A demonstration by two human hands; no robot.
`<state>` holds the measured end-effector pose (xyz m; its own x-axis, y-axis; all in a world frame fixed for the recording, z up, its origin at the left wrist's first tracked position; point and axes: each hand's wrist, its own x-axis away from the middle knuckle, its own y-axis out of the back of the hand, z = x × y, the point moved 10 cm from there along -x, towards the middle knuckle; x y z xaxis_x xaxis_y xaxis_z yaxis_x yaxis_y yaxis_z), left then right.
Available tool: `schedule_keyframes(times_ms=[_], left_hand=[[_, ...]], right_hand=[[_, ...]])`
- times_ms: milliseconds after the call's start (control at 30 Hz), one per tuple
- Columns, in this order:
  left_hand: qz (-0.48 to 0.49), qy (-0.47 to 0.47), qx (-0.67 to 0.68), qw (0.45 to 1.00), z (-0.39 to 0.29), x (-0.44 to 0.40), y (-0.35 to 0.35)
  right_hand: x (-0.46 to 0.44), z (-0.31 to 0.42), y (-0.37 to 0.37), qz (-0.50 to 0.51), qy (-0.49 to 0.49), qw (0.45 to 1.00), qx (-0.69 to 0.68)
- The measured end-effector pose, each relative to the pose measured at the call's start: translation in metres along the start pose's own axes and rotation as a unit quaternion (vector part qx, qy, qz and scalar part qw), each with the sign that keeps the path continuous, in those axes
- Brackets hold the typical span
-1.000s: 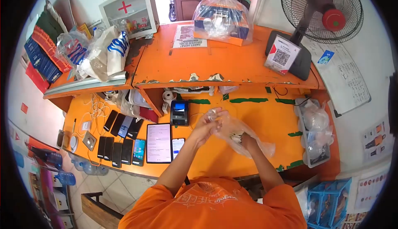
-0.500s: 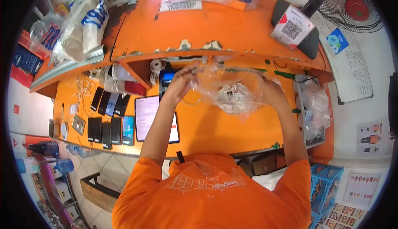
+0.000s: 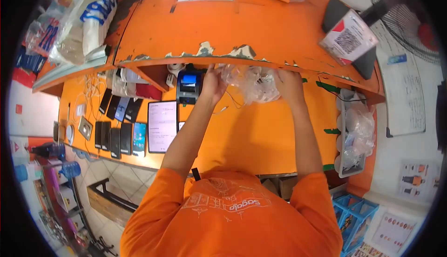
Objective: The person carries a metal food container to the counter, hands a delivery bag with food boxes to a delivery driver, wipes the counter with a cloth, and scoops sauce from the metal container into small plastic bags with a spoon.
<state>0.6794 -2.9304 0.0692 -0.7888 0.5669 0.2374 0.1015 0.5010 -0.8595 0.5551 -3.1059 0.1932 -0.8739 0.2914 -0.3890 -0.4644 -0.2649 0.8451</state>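
Observation:
A clear plastic bag (image 3: 246,84) with a crumpled whitish content (image 3: 267,84) sits at the back of the orange counter, partly under the raised shelf edge. My left hand (image 3: 213,87) is closed on the bag's left side, its fingertips partly hidden by the shelf. At the other side, my right hand (image 3: 289,85) grips the bag; most of its fingers are out of sight. Just left of my left hand stands a small blue-and-black printer (image 3: 189,88). A tablet (image 3: 163,125) with a lit screen lies beside my left forearm.
Several phones (image 3: 125,138) are lined up on the left of the counter, with tangled white cables (image 3: 93,94) behind them. A grey basket (image 3: 350,157) of plastic bags stands at the right end. The raised orange shelf (image 3: 223,29) overhangs the back, carrying a QR-code sign (image 3: 348,40).
Both hands have moved forward with the plastic bag, towards and partly under the shelf. The bag looks more bunched up. The head view has shifted slightly.

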Motion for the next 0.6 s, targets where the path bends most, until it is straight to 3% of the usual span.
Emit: schedule_keyframes(times_ms=[33,67,100,133,167,200,267,333,400,433,467,533,600], left_hand=[[-0.007,-0.010,-0.026,1.000,0.000,-0.013,0.012],[-0.025,-0.021,-0.023,0.999,-0.004,-0.024,0.024],[0.038,-0.008,-0.083,0.996,-0.004,-0.034,0.021],[0.097,0.004,-0.145,0.985,-0.005,-0.036,0.019],[0.016,-0.029,-0.179,0.983,-0.014,-0.038,0.034],[-0.065,-0.060,-0.211,0.973,-0.020,-0.035,0.043],[-0.136,-0.098,-0.244,0.955,-0.029,-0.021,0.049],[-0.249,-0.213,-0.330,0.885,-0.028,-0.014,0.088],[-0.174,-0.375,-0.470,0.780,-0.030,0.052,0.042],[-0.134,-0.344,-0.506,0.780,-0.009,0.077,0.041],[-0.085,-0.215,-0.475,0.849,0.020,0.100,0.045],[0.066,-0.160,-0.627,0.760,0.069,0.140,0.066],[0.140,-0.152,-0.780,0.590,0.098,0.182,0.085]], right_hand=[[0.025,0.016,0.027,-0.126,0.042,0.991,-0.032],[0.051,0.016,0.037,-0.189,0.027,0.981,-0.031],[0.081,0.014,0.044,-0.249,0.010,0.968,-0.035],[0.107,-0.011,0.021,-0.225,-0.092,0.965,-0.096],[0.130,-0.033,-0.014,-0.190,-0.193,0.950,-0.156],[0.138,-0.030,-0.040,-0.169,-0.184,0.952,-0.178],[0.146,-0.026,-0.081,-0.132,-0.181,0.959,-0.174],[0.128,-0.031,-0.112,-0.081,-0.187,0.968,-0.147],[0.102,-0.046,-0.142,-0.029,-0.188,0.975,-0.112],[0.088,-0.057,-0.156,-0.015,-0.181,0.982,-0.051],[0.077,-0.056,-0.165,-0.001,-0.172,0.985,0.013],[0.063,-0.031,-0.139,0.038,-0.200,0.979,-0.007],[0.068,-0.004,-0.098,-0.036,-0.130,0.989,-0.065]])
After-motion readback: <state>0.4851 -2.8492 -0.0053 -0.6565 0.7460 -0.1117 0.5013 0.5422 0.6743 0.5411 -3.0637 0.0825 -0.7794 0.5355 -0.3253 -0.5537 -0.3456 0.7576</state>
